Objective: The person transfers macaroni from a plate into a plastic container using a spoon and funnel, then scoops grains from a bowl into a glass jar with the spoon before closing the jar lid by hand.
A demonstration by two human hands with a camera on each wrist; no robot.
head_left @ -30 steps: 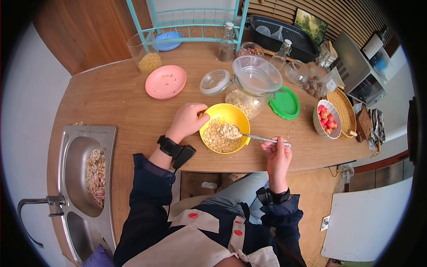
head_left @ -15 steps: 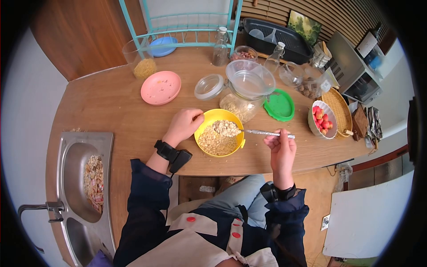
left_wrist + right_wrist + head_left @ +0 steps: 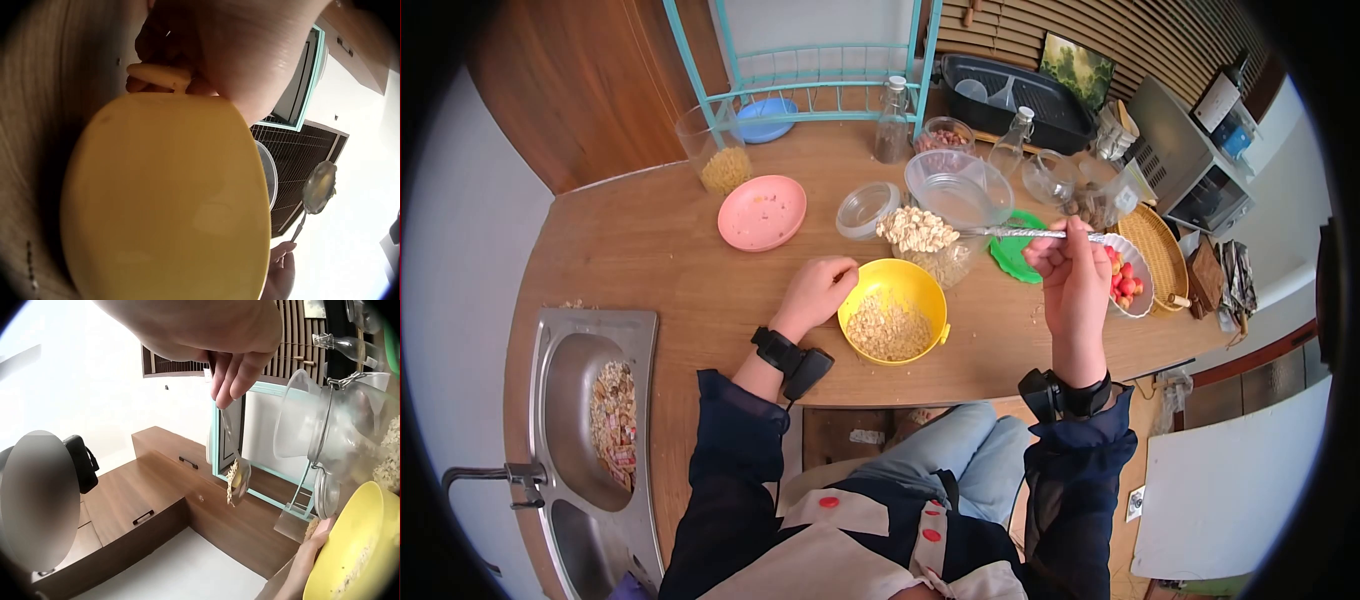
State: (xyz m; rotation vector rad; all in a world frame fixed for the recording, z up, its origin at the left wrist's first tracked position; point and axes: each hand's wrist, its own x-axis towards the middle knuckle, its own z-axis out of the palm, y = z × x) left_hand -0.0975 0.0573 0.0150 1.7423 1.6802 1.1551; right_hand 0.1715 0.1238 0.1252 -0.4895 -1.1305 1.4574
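My right hand [image 3: 1076, 275] pinches the thin handle of a metal spoon [image 3: 1030, 233], raised well above the counter. A heap of oat flakes [image 3: 918, 230] lies on the spoon's bowl, which overlaps the glass jar in the head view. My left hand [image 3: 812, 297] grips the small side handle [image 3: 159, 76] of a yellow bowl [image 3: 920, 285] that holds more oats [image 3: 888, 330]. Behind the bowl, the clip-top glass jar [image 3: 356, 425] contains oats, its lid [image 3: 866, 210] swung open to the left. A clear funnel [image 3: 297, 419] sits in its mouth.
A pink plate [image 3: 745, 232] with crumbs lies left of the jar, a green lid [image 3: 1010, 258] right of it. Farther right stand a white bowl of red fruit [image 3: 1138, 300] and a wicker tray [image 3: 1150, 230]. A steel sink [image 3: 565, 345] is at left, a turquoise rack [image 3: 820, 103] behind.
The right hand has lifted the loaded spoon up out of the yellow bowl, forward and to the right. The left hand stays at the bowl.
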